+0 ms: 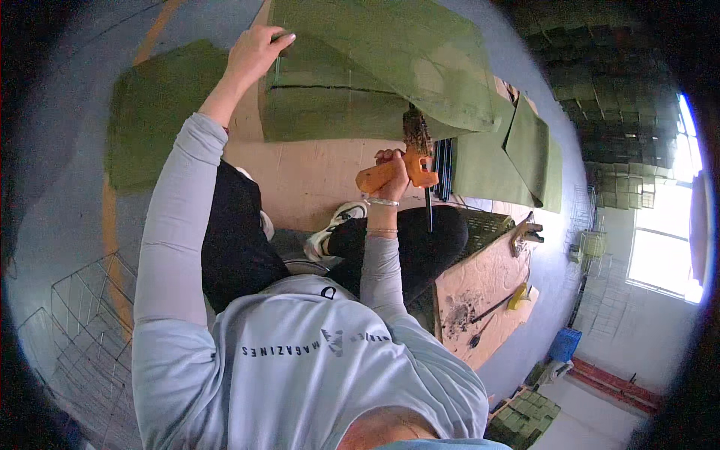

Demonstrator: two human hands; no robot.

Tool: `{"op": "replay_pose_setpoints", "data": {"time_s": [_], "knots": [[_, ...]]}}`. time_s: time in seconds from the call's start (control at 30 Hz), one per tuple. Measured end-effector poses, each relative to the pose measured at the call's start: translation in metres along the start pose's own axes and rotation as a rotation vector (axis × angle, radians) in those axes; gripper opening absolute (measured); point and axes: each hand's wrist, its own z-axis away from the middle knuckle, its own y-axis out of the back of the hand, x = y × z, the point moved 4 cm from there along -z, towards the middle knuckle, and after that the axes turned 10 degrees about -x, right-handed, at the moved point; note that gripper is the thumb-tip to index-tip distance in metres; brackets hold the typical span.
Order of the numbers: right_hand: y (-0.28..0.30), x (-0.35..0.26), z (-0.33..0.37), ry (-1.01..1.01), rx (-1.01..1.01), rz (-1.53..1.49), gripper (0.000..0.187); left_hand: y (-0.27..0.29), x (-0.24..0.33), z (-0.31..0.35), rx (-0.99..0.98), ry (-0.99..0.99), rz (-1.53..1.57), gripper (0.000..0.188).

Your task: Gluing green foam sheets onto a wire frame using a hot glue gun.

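Observation:
My left hand (256, 54) pinches the upper left edge of a dull green sheet (420, 56), with the thumb on top. The sheet lies partly folded over on brown cardboard (300, 169), and a thin dark line crosses its lower layer. In my right hand (396, 176) is an orange glue gun (381, 174), fingers wrapped round its handle. Its dirty, dark-crusted front end points away from me, touching or close to the sheet's near edge. A black glue stick (429, 208) protrudes from its back. Several black sticks (443, 169) lie just to its right.
Another green piece (161, 112) lies on the floor at left; more green sheets (517, 154) lie at right. A stained cardboard (480, 300) holds a yellow-handled tool (519, 296); a clamp-like tool (526, 234) is nearby. Wire racks (75, 322) stand at lower left.

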Motion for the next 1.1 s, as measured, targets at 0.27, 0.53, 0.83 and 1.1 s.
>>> {"op": "replay_pose_setpoints", "data": {"time_s": [0.27, 0.53, 0.83, 1.1], "knots": [[-0.004, 0.002, 0.003, 0.016, -0.095, -0.027, 0.011, -0.004, -0.003, -0.003, 0.097, -0.036, -0.060, 0.043], [-0.012, 0.005, 0.007, 0.013, -0.085, -0.051, 0.010, -0.008, -0.006, -0.004, 0.072, -0.040, -0.060, 0.043], [-0.019, 0.012, 0.017, -0.018, -0.061, -0.066, 0.012, -0.005, -0.003, -0.002, 0.107, -0.055, -0.070, 0.042], [-0.027, 0.020, 0.024, -0.067, -0.085, -0.045, 0.014, -0.004, -0.002, -0.002, 0.094, -0.054, -0.059, 0.041]]}}
